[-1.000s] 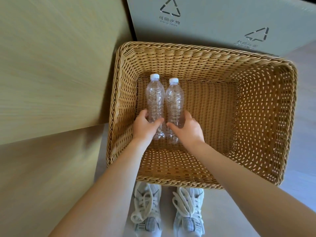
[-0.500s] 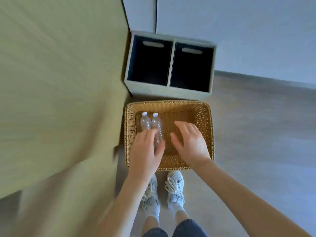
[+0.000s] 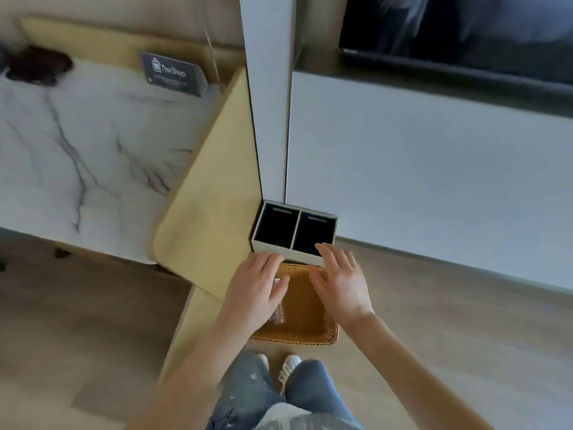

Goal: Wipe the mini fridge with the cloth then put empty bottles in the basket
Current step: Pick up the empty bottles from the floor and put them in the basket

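The bottles (image 3: 278, 308) lie in the basket (image 3: 313, 336) on the floor, partly hidden, and both the left hand (image 3: 255, 293) and right hand (image 3: 342, 282) hover spread and empty, so this step looks finished.

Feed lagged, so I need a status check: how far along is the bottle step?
A clear bottle shows in the wicker basket between the hands, so that part looks done. The left hand and right hand are open and empty above it. The fridge is out of view, so wiping can't be judged.

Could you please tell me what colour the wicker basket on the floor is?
The basket is golden tan, seen in the head view.
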Motion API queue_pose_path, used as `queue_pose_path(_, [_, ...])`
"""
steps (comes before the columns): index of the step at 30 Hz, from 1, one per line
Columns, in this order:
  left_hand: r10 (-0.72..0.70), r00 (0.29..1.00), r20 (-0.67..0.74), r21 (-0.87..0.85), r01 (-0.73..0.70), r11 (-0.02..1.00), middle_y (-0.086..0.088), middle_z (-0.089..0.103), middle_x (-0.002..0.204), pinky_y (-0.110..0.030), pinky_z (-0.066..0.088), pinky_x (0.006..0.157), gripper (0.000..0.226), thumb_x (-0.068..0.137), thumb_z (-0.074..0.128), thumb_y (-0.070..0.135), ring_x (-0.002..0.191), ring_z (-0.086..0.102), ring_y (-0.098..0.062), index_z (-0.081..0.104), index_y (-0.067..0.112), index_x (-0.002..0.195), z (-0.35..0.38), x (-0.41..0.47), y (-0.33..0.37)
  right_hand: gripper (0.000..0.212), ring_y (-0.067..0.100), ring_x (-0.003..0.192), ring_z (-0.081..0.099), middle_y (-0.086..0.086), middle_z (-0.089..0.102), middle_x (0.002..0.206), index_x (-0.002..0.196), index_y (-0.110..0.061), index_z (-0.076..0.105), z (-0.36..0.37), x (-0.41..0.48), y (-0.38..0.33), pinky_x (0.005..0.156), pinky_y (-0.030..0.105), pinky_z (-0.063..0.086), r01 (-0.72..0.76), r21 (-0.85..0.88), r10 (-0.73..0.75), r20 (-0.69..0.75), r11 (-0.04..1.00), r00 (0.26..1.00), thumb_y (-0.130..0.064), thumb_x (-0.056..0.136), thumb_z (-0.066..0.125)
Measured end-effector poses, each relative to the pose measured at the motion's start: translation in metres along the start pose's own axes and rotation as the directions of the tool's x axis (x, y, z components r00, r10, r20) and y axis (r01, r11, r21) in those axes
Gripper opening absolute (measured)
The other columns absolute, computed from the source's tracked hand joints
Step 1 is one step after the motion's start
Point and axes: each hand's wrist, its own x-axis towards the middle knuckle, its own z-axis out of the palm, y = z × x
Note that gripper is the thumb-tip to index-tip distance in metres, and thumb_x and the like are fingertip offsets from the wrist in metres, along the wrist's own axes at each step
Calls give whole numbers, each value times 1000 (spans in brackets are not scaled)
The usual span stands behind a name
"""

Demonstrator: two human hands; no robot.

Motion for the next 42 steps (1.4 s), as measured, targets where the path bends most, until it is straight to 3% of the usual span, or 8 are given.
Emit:
queue_pose_path(6, [88, 988, -128, 24, -86, 996, -5, 62, 126, -32, 48, 98, 45, 97, 46, 39, 117, 57, -21, 57, 9, 129, -43, -27, 35, 45, 24, 122, 55, 5, 63, 127, 130, -11, 58, -44, -38, -20, 99, 40, 49, 107, -17, -108, -104, 994, 989, -39, 96, 53])
queue_pose_path(12, [52, 997, -55, 57, -49, 997, -2, 59, 133, -33, 51, 100, 50, 97, 47, 47, 123, 55, -18, 54, 14, 134, -37, -75, 35, 47, 24, 126, 53, 3, 61, 132, 134, -15, 55, -37, -72, -22, 101, 45, 48, 121, -60, -123, -42, 991, 991, -42, 95, 54])
queue_pose_path(23, [46, 993, -109, 52, -40, 998, -2, 62, 129, -32, 50, 97, 51, 97, 43, 46, 118, 58, -18, 56, 12, 132, -83, -128, 21, 49, 25, 121, 54, 5, 63, 127, 130, -13, 59, -46, -112, -73, 97, 39, 48, 122, -110, -135, -125, 986, 983, -46, 97, 44])
queue_pose_path(28, [90, 993, -82, 58, -85, 995, -1, 62, 128, -31, 49, 96, 50, 97, 41, 47, 117, 59, -18, 57, 13, 130, -113, -182, -1, 48, 26, 121, 55, 5, 63, 127, 130, -13, 58, -26, -162, -120, 98, 40, 47, 76, -99, -91, -157, 992, 983, -45, 97, 43])
queue_pose_path(35, [173, 985, 10, 33, -173, 984, -1, 63, 127, -33, 50, 98, 49, 97, 43, 44, 117, 58, -19, 59, 11, 129, -165, -299, -41, 46, 30, 104, 61, 6, 67, 115, 120, -11, 63, 9, -270, -220, 87, 40, 51, -31, -78, 15, -197, 996, 980, -44, 96, 43])
queue_pose_path(42, [193, 981, -12, -24, -193, 981, 0, 63, 124, -25, 43, 100, 45, 96, 46, 41, 117, 57, -16, 61, 11, 126, -204, -397, -65, 35, 27, 105, 61, 4, 67, 113, 121, -12, 61, 23, -356, -292, 87, 40, 54, -39, -69, 21, -242, 997, 970, -32, 92, 60])
